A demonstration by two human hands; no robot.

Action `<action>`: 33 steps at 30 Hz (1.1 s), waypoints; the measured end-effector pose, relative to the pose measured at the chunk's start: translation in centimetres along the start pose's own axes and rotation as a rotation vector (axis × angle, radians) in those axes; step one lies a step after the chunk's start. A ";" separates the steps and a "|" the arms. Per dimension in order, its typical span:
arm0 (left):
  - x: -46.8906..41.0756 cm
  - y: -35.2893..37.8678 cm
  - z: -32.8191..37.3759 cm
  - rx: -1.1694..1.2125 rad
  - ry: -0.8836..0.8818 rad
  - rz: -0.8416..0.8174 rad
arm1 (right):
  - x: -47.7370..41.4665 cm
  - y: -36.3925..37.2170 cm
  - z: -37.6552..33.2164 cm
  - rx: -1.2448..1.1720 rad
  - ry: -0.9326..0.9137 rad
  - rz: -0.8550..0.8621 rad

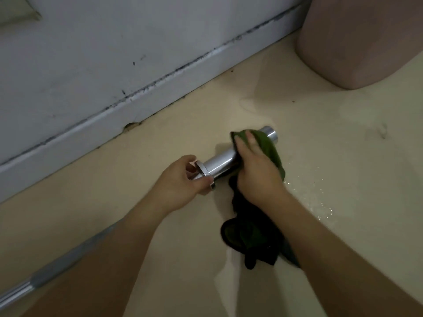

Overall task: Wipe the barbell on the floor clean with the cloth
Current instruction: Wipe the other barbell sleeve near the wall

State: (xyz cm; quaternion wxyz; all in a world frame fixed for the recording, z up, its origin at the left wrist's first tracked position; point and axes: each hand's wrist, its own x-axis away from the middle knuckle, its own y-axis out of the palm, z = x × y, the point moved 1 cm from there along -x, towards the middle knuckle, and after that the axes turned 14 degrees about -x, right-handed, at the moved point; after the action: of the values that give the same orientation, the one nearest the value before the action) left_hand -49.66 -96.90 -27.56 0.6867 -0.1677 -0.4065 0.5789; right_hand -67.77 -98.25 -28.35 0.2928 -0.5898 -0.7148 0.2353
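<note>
The barbell (219, 160) lies on the floor (332, 161) near the wall (103, 76), its shaft running toward the near left. The left hand (180, 181) grips it at the collar. The right hand (256, 170) curls around the green cloth (269, 145), holding it over the sleeve near the far end. A pink container (366, 42) stands far right.

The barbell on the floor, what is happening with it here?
A person is wiping one end of the barbell. The left hand grips the bar at the collar, and the right hand holds a green cloth wrapped over the thick sleeve near its tip. The rest of the cloth trails on the floor, which looks wet to the right.
</note>
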 end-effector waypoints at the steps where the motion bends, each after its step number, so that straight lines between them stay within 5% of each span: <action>1: -0.1 0.0 -0.2 0.022 -0.017 0.058 | 0.8 1.7 -1.1 -0.053 -0.058 -0.042; 5: 0.6 0.3 -1.2 -0.058 0.051 0.203 | 4.0 3.9 -2.2 -0.088 -0.240 -0.144; 13: 1.1 1.1 -1.4 -0.081 0.116 0.277 | 3.4 2.9 -2.8 -0.317 -0.206 0.051; 17: 1.9 1.7 -0.9 -0.313 0.297 0.291 | 5.7 4.2 -2.2 -0.257 -0.182 -0.032; 24: 1.7 2.2 -0.7 -0.332 0.229 0.320 | 1.6 2.0 -1.4 0.163 -0.297 -0.063; 29: 1.9 2.2 -1.0 -0.358 0.204 0.293 | -2.1 -3.5 3.2 0.136 -0.027 0.106; 33: 1.7 2.5 -0.9 -0.391 0.204 0.294 | 0.0 1.4 -0.2 0.083 -0.147 0.080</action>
State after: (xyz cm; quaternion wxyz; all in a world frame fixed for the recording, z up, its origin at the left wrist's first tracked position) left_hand -50.65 -94.44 -29.23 0.5874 -0.4119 -0.4104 0.5629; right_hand -66.57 -98.01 -29.17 0.2540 -0.5864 -0.7000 0.3188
